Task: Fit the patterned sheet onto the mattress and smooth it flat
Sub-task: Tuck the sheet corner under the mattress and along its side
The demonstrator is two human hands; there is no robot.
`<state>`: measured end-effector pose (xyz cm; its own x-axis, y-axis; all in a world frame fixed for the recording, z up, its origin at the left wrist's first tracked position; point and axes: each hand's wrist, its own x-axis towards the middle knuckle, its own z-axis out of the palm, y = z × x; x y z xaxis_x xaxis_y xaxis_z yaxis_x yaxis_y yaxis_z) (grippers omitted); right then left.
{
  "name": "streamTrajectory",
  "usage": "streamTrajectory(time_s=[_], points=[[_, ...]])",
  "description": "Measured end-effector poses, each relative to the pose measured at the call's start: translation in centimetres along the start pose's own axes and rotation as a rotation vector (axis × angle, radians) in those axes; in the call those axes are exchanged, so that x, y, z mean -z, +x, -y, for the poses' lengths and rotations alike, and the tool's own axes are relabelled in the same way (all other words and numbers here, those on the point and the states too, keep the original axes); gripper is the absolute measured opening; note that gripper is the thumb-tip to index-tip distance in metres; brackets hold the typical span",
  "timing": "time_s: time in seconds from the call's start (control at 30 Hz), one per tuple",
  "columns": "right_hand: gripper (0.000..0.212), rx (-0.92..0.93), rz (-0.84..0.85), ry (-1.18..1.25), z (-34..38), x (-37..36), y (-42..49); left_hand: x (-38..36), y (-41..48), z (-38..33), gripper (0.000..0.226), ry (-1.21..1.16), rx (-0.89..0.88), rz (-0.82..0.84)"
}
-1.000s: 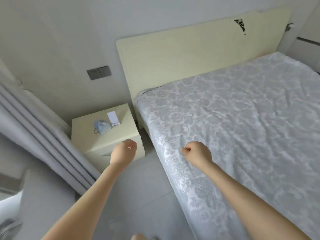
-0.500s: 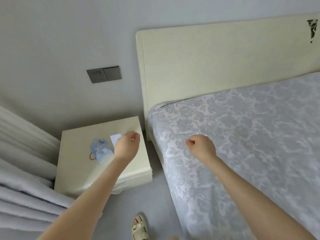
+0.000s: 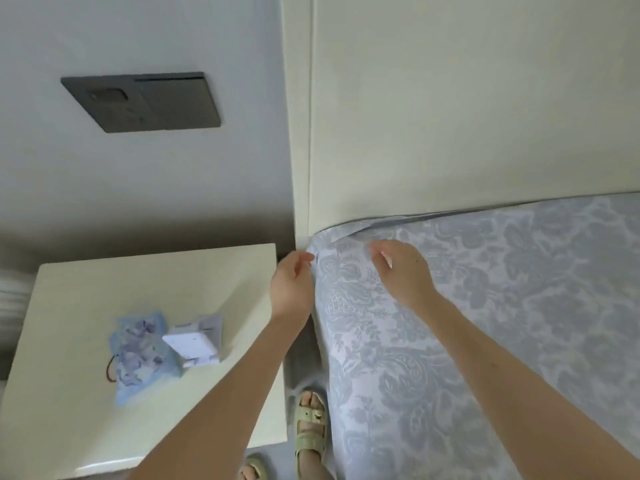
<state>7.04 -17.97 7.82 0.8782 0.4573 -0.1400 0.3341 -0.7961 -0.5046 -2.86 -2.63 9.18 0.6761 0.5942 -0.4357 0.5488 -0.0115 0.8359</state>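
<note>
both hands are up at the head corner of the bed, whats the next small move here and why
Probably pull the corner of the patterned sheet down and tuck it in. Its edge sits folded and loose against the headboard. The left hand is at the corner's side, apparently pinching fabric, and the right hand rests on top, so both are placed for it.

A pale wall [image 3: 138, 188] is seen with 1 dark switch plate [image 3: 142, 102] set in it. A cream headboard [image 3: 467, 109] is stood beside a cream bedside table [image 3: 69, 341].
</note>
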Motion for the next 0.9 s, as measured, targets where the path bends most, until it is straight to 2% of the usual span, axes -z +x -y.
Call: streamTrajectory(time_s=[0.13,0.2,0.33,0.4,0.47,0.6,0.7,0.9], points=[[0.030,0.203,0.062,-0.161,-2.1,-5.2,5.6,-3.4,4.7,3.9,0.026,-0.120,0.130,0.048],[0.038,0.258,0.032,-0.202,-2.8,-7.3,7.1,-4.6,6.8,5.3,0.028,-0.176,0.171,0.051],[0.045,0.236,0.027,-0.332,-3.5,-9.8,8.7,-6.2,10.7,7.1,0.026,-0.266,0.332,0.112],[0.055,0.178,0.096,-0.360,-3.4,-10.3,9.3,-6.9,12.0,7.4,0.022,-0.358,0.399,0.122],[0.061,0.110,0.153,-0.385,-3.2,-10.8,9.7,-7.5,13.0,7.7,0.028,-0.431,0.414,0.144],[0.053,0.104,0.108,-0.435,-3.4,-11.5,9.4,-8.7,13.6,8.5,0.045,-0.536,0.464,0.265],[0.054,0.144,0.108,-0.476,-3.4,-10.9,9.4,-8.9,14.7,9.1,0.054,-0.527,0.492,0.265],[0.074,0.129,0.194,-0.469,-3.3,-8.6,9.8,-9.0,16.5,9.0,0.069,-0.435,0.515,0.230]])
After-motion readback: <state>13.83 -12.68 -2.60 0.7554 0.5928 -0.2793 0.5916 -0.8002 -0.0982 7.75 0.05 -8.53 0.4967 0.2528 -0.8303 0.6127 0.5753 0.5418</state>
